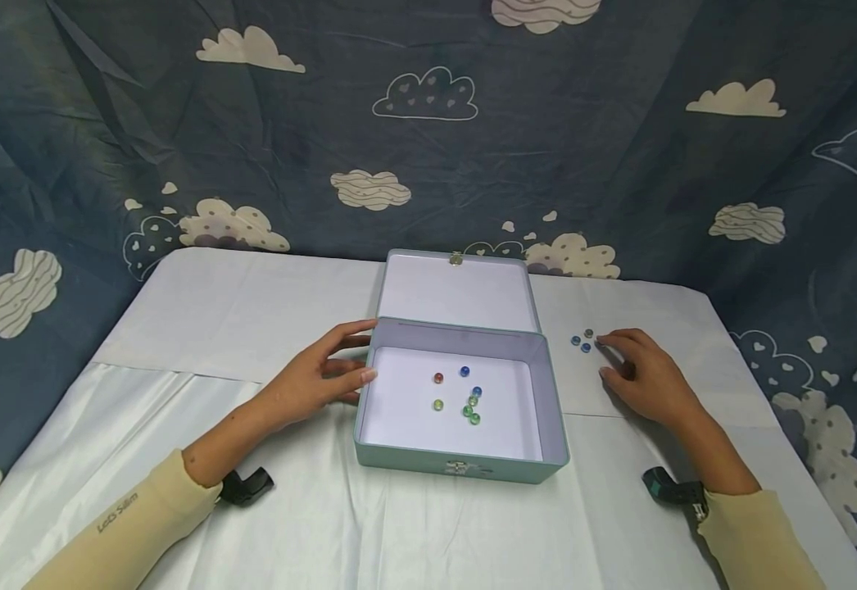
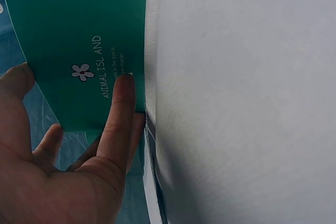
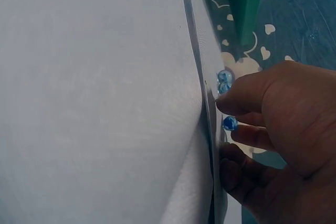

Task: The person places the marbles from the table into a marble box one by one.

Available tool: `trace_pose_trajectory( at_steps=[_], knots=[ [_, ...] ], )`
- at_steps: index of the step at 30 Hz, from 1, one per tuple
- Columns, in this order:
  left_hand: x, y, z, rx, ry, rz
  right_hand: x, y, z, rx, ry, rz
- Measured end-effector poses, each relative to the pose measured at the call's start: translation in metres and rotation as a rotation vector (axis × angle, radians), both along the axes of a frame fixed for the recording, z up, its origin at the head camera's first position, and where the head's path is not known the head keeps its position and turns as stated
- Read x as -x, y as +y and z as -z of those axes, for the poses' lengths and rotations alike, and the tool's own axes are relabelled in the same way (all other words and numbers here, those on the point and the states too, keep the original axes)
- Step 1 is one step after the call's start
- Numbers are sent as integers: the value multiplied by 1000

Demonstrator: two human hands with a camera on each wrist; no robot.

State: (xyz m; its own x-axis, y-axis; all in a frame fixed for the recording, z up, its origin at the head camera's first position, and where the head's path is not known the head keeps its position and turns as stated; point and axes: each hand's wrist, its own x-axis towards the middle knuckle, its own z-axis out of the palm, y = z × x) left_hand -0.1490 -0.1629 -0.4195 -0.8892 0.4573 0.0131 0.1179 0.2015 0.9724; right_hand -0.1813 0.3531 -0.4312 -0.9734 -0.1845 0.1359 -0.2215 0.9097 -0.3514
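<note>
An open green tin box [image 1: 464, 465] with a pale lilac inside stands mid-table, its hinged lid [image 1: 458, 287] laid back. Several glass marbles lie on its floor, among them a red marble [image 1: 438, 378], a blue marble [image 1: 464, 371] and a green marble [image 1: 475, 419]. At the box's left wall, my left hand [image 1: 318, 373] rests its thumb at the rim and its fingers along the printed side [image 2: 79, 24]. My right hand [image 1: 646, 377] reaches low over the table, thumb and forefinger apart, around a blue marble [image 3: 230, 123] at the fingertips.
Three loose marbles, one of them a grey marble [image 1: 588, 333], lie just left of my right fingertips. White cloth [image 1: 266, 524] covers the table. A dark cloud-print curtain [image 1: 428, 49] hangs behind it. Each wrist carries a black camera mount [image 1: 675, 489].
</note>
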Motion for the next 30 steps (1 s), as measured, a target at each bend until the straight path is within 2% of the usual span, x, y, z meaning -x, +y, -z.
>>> trace_pose_trajectory(
  at_steps=[9, 19, 26, 30],
  knots=[
    [0, 0, 0, 1, -2, -2, 2, 0, -1, 11, -59, -3],
    [1, 0, 0, 3, -2, 3, 1, 2, 1, 14, 19, 3],
    [0, 0, 1, -2, -6, 1, -1, 0, 3, 28, 3, 47],
    [0, -1, 2, -8, -6, 0, -2, -3, 1, 31, -12, 40]
  ],
)
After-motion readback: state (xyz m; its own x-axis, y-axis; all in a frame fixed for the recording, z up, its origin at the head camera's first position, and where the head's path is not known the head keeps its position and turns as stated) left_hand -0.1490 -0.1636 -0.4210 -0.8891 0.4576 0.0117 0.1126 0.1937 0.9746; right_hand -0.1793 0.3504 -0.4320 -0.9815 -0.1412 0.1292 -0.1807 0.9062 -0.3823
